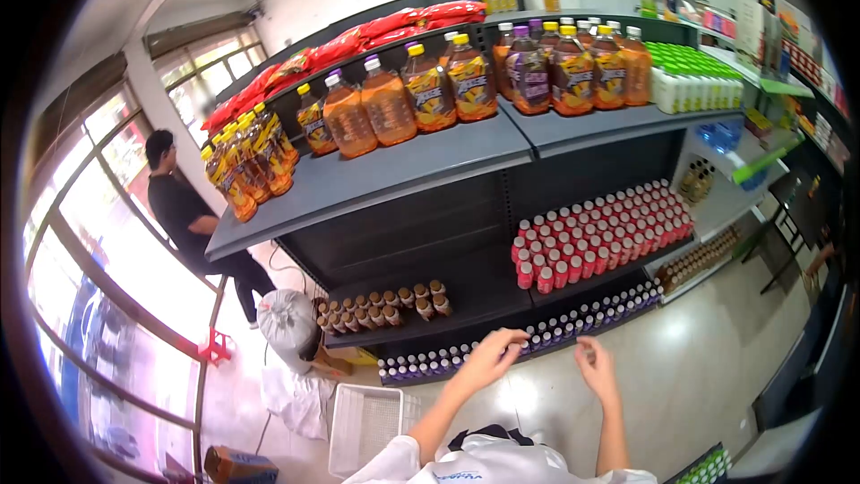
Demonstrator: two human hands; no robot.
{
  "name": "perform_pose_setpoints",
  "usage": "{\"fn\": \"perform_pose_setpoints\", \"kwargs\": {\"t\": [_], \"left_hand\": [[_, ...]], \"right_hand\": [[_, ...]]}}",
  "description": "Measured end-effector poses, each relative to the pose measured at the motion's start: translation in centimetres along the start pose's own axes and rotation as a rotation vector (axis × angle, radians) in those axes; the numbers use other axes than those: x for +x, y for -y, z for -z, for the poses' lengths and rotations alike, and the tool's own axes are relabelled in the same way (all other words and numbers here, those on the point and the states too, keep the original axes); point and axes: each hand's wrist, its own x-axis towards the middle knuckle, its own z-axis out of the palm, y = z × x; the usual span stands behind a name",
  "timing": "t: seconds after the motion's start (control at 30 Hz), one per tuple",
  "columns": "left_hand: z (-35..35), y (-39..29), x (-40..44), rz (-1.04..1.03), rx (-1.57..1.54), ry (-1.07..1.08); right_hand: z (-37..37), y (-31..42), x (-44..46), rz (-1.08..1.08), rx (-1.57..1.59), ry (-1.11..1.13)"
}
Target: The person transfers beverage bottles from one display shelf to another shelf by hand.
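And we're looking out from the wearer's head, forward and down, through a wide, bending lens: shirt (488,468) right up close at the bottom, left hand (493,357) and right hand (595,367) just ahead, shelf (376,186) seen from above beyond them, windows (115,242) curving off at the left edge.

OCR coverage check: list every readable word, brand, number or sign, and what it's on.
None legible with certainty.
Large orange drink bottles with black-and-yellow labels: stylised lettering, blurred.
Large purple-labelled plastic bottle: lettering, blurred.
White cloth shirt: blue print, unreadable.
Small red bottles with pale caps, small purple bottles with white caps: too small.
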Motion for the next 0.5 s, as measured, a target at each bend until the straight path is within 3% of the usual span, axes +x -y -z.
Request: {"fn": "perform_pose_setpoints", "kwargs": {"t": [0.13,0.2,0.23,0.33,0.5], "left_hand": [[6.7,-0.4,3.7,-0.089,0.207,-0.346],[10.5,-0.7,5.7,-0.074,0.225,-0.498],[12.5,-0.7,6.9,-0.12,0.26,-0.579],[18.5,-0.6,10.2,-0.271,0.371,-0.783],[29.3,-2.2,16.0,-0.355,0.595,-0.843]], "right_hand": [[-0.8,6.3,10.8,0.149,0.226,0.127],[-1.0,10.8,15.2,0.321,0.236,0.167],[-0.4,14.0,16.7,0.317,0.207,0.223],[-0.5,20.7,21.5,0.578,0.127,0.165],[-1.7,33.5,28.3,0.996,-0.052,0.199]]}}
